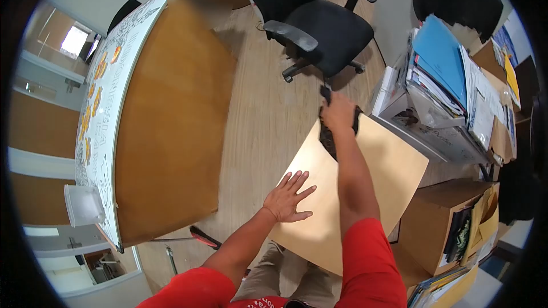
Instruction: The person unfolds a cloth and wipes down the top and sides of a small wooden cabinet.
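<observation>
the black tool [327, 140] sits at the far edge of the pale board [322, 211], under your right hand [338, 111], its long axis running roughly away from you. that hand is the nearer one, its fingers wrapped around the tool, the exact grip partly hidden. your left hand [287, 197] lies spread, palm down on the board, so the tool is ahead and to the right of it.

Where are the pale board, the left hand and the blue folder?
Pale board [325, 199]: head view, on its bare upper face.
Left hand [283, 201]: head view, on the back of the hand.
Blue folder [439, 60]: head view, mid-cover.
</observation>
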`<move>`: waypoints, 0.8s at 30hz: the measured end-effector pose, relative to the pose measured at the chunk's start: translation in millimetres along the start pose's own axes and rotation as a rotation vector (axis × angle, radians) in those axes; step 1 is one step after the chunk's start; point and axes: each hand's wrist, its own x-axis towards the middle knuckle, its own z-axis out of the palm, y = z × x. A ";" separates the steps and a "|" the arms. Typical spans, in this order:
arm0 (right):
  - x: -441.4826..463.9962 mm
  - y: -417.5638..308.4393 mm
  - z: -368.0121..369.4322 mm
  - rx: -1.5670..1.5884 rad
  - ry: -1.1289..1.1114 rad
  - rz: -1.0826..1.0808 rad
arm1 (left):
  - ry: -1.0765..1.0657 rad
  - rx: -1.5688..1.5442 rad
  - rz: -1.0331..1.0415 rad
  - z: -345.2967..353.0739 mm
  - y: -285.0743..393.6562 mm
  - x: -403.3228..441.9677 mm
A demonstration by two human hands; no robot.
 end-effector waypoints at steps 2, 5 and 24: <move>3.1 -1.2 16.9 -0.022 0.056 -0.129 | 0.001 -0.004 -0.032 -0.1 2.8 -0.5; -5.5 29.0 0.0 0.093 0.021 -0.201 | -0.003 0.007 -0.040 -0.1 4.2 0.3; -112.4 254.6 -103.4 -0.200 0.289 0.810 | -0.062 0.055 -0.037 7.0 5.6 3.5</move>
